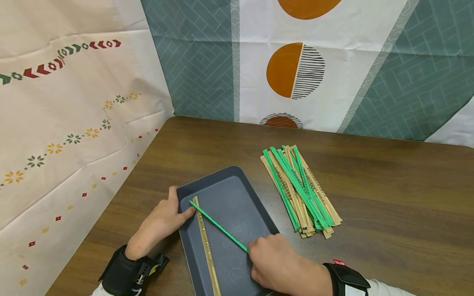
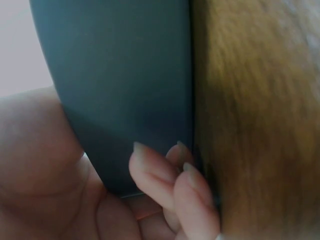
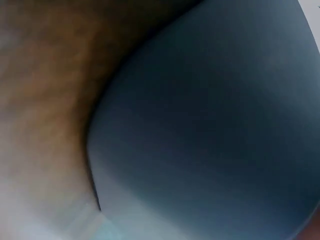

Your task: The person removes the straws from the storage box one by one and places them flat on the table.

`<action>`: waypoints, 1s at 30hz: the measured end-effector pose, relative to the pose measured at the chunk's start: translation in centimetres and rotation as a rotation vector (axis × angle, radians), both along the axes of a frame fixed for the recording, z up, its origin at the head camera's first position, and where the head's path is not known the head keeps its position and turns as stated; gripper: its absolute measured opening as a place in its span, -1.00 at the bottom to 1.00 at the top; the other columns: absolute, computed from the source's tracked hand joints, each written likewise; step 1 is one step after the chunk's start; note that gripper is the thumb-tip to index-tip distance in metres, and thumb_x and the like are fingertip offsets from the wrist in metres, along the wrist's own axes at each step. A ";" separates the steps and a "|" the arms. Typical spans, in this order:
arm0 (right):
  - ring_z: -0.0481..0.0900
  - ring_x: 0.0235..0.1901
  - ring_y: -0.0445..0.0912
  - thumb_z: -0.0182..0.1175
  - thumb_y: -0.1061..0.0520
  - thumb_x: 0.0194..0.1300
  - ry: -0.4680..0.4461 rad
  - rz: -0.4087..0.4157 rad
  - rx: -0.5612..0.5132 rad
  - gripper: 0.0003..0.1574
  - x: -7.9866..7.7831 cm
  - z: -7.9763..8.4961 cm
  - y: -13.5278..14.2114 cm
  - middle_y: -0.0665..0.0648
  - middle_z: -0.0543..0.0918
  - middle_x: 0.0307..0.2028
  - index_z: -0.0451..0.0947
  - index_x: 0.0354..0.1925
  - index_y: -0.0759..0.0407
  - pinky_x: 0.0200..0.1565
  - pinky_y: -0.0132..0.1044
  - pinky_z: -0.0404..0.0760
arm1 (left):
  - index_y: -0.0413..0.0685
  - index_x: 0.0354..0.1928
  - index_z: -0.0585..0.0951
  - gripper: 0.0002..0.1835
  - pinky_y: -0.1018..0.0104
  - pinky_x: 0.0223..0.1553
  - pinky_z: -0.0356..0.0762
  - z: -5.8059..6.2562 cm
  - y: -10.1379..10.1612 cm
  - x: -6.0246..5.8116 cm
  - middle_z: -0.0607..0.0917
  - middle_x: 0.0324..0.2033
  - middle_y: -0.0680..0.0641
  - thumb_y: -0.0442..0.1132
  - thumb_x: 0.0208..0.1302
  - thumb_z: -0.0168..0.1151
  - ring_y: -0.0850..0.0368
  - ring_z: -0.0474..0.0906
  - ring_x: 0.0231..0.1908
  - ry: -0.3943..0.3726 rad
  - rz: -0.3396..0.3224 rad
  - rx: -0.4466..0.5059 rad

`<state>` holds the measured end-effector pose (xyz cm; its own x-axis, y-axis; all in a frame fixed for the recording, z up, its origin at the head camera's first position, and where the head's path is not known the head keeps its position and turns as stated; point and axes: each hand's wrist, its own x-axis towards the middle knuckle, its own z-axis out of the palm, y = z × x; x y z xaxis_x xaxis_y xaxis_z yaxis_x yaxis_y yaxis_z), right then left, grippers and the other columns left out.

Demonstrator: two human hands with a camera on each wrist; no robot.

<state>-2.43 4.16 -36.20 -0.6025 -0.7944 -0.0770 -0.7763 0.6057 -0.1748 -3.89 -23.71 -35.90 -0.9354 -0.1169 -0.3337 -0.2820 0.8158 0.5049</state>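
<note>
A dark grey rectangular tray [image 1: 237, 201] lies at a slant on the table. My left hand [image 1: 163, 220] grips its left rim, fingers curled against the outer wall, as the left wrist view shows. The thumb reaches inside to the upper ends of two strips; whether it presses them is unclear. One is a tan printed strip [image 1: 207, 250], lying lengthwise in the tray. The other, a narrow green strip [image 1: 220, 227], slants across to my right hand [image 1: 275, 263], whose curled fingers hold its lower end. The right wrist view mostly shows the tray's outer wall [image 3: 200, 125].
Right of the tray, a loose pile of green and tan printed strips [image 1: 301, 193] lies on the brown wooden table [image 1: 400, 205]. A patterned cloth [image 1: 200, 61] hangs behind the table, and a white cloth [image 1: 74, 111] with small motifs borders its left side.
</note>
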 end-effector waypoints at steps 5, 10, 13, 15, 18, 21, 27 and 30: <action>0.22 -0.78 -0.24 0.21 0.22 -0.06 0.043 -0.058 -0.157 -0.68 -1.6 2.2 1.2 -0.07 0.25 -0.77 0.24 -0.67 0.02 -0.75 -0.32 0.24 | -0.37 0.22 0.00 -0.24 0.21 -0.56 0.30 0.0 0.0 0.0 0.46 -0.62 -0.13 0.00 0.34 0.17 0.06 0.46 -0.59 0.000 -0.004 0.008; 0.10 -0.73 -0.23 0.20 0.24 -0.05 0.132 -0.251 -0.201 -0.64 -4.3 5.0 3.3 -0.10 0.16 -0.77 0.21 -0.70 0.03 -0.73 -0.33 0.16 | -0.37 0.24 -0.01 -0.22 0.21 -0.54 0.33 0.0 0.0 0.0 0.51 -0.57 -0.17 0.02 0.34 0.17 0.06 0.48 -0.56 -0.009 -0.001 0.012; 0.06 -0.70 -0.20 0.21 0.21 0.01 0.164 -0.345 -0.150 -0.58 -5.9 6.0 4.8 -0.10 0.07 -0.75 0.18 -0.74 0.02 -0.69 -0.30 0.09 | -0.37 0.24 -0.01 -0.22 0.21 -0.52 0.34 0.0 -0.1 0.0 0.53 -0.54 -0.17 0.01 0.34 0.17 0.06 0.49 -0.54 -0.013 0.002 0.012; 0.05 -0.68 -0.18 0.23 0.16 0.07 0.151 -0.391 -0.092 -0.53 -6.8 6.4 5.6 -0.09 0.05 -0.74 0.18 -0.76 0.02 -0.67 -0.28 0.06 | -0.37 0.24 0.00 -0.22 0.21 -0.51 0.36 0.0 -0.1 0.0 0.53 -0.52 -0.17 0.01 0.34 0.17 0.06 0.50 -0.53 -0.012 0.003 0.011; 0.09 -0.69 -0.17 0.26 0.09 0.15 0.058 -0.456 0.006 -0.47 -7.9 6.7 6.6 -0.06 0.07 -0.73 0.20 -0.77 0.03 -0.64 -0.27 0.07 | -0.37 0.23 0.00 -0.24 0.20 -0.50 0.37 0.0 -0.1 0.0 0.54 -0.51 -0.17 0.01 0.34 0.17 0.06 0.50 -0.52 -0.009 0.003 0.011; 0.18 -0.72 -0.16 0.29 0.08 0.19 -0.065 -0.501 0.109 -0.47 -8.7 6.8 7.3 -0.03 0.13 -0.74 0.25 -0.76 0.07 -0.63 -0.28 0.16 | -0.37 0.23 0.00 -0.23 0.20 -0.50 0.37 0.1 -0.1 0.0 0.54 -0.51 -0.17 0.01 0.34 0.17 0.06 0.50 -0.52 -0.010 0.001 0.010; 0.22 -0.73 -0.16 0.29 0.15 0.18 -0.219 -0.546 0.191 -0.55 -9.5 6.4 8.1 -0.03 0.14 -0.74 0.33 -0.72 0.13 -0.62 -0.30 0.23 | -0.38 0.24 0.00 -0.23 0.20 -0.50 0.37 0.1 -0.1 0.0 0.53 -0.51 -0.18 0.00 0.34 0.17 0.05 0.49 -0.52 -0.011 -0.001 0.015; 0.33 -0.74 -0.15 0.28 0.20 0.18 -0.294 -0.544 0.217 -0.68 -9.6 6.4 8.2 0.01 0.28 -0.72 0.41 -0.63 0.19 -0.63 -0.31 0.31 | -0.37 0.22 0.02 -0.25 0.20 -0.50 0.36 0.1 -0.1 0.0 0.53 -0.51 -0.18 0.01 0.34 0.17 0.05 0.49 -0.52 -0.008 -0.003 0.015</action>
<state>-12.06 12.35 -29.82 -0.8433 -0.3301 -0.4240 -0.2875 0.9438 -0.1629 -3.94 -23.79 -35.84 -0.9331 -0.1091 -0.3427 -0.2838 0.8087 0.5152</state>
